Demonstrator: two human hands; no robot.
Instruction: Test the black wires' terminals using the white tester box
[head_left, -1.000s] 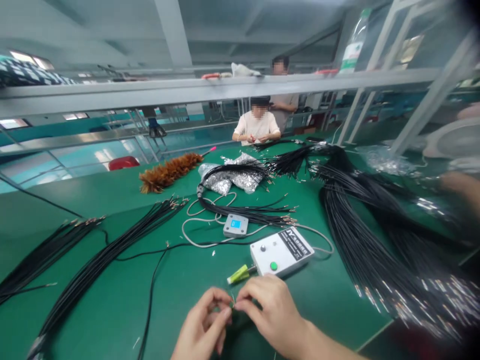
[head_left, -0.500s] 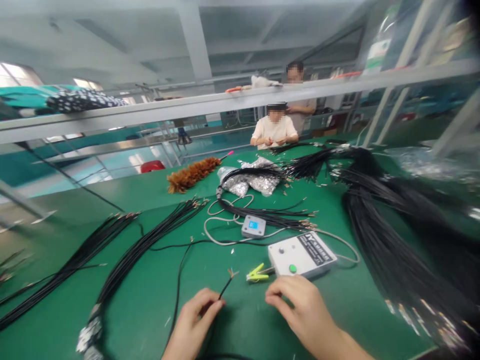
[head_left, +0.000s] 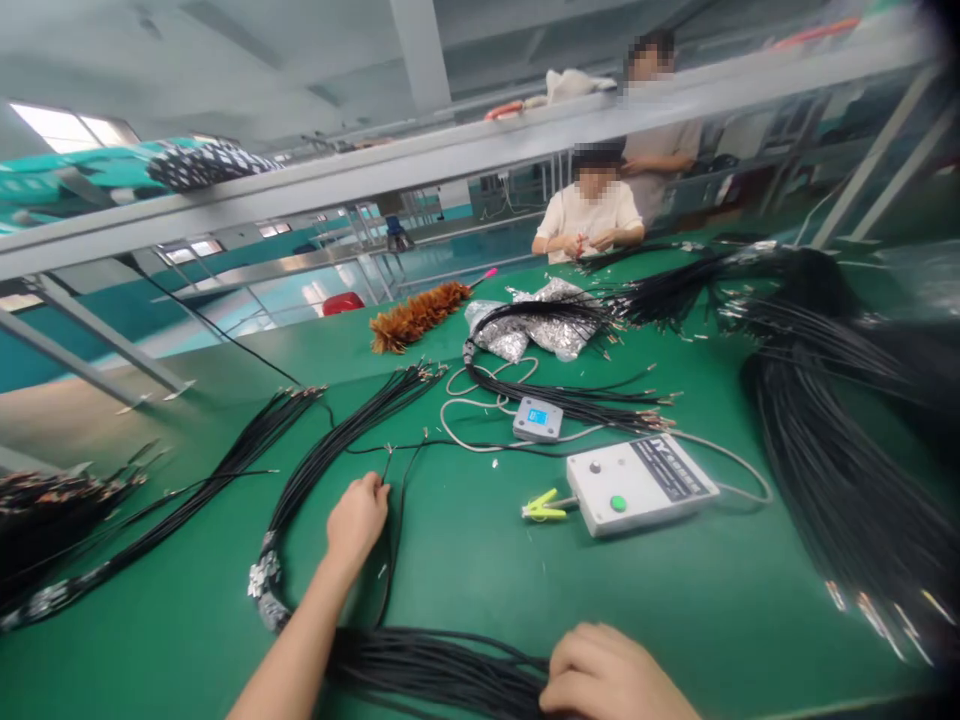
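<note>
My left hand (head_left: 358, 520) is closed around a thin black cable, its stripped end (head_left: 388, 460) poking out above the fingers. Beside it another black cable (head_left: 400, 525) runs down the green tabletop. At the bottom, a thick bundle of black cables (head_left: 439, 655) lies across the table. My right hand (head_left: 600, 670) curls its fingers at the right end of this bundle; exactly how many cables it grips is hidden. The white tester box (head_left: 626, 490), with a green button and a yellow clip (head_left: 545, 507), stands beyond my right hand, untouched.
A grey display unit (head_left: 537, 420), clear bags (head_left: 555, 320) of small metal parts and a brown duster (head_left: 420, 318) lie farther back. Large black cable bundles (head_left: 817, 450) cover the right side, others (head_left: 337, 440) the left. Two people are beyond the shelf (head_left: 420, 150).
My left hand has moved left and away from me with the cable. My right hand has dropped from near the tester box to the cable bundle. The view has shifted.
</note>
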